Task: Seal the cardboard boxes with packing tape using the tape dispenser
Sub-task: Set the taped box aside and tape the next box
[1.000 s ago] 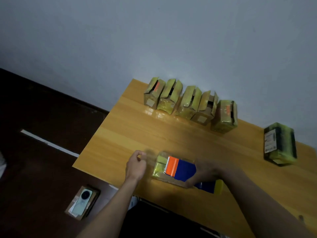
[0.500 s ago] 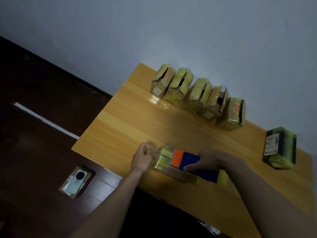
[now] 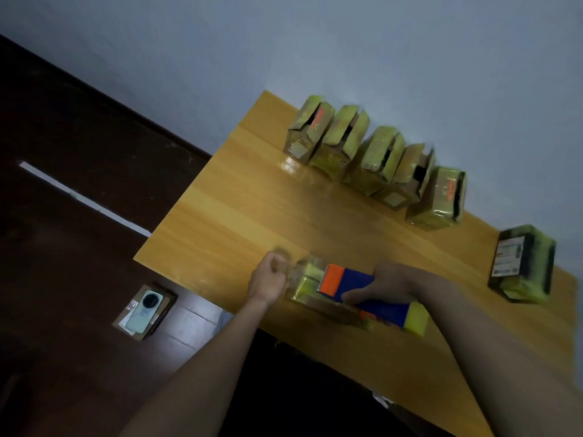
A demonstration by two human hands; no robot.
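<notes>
The box under the dispenser is mostly covered by it and by the right hand, so its flaps cannot be read. The left hand is curled at the box's end; whether it pinches tape is too blurred to tell. The sealed box near the right edge is smeared, its label illegible. The desk runs off the right and bottom edges. Both forearms are cut off at the bottom edge.
</notes>
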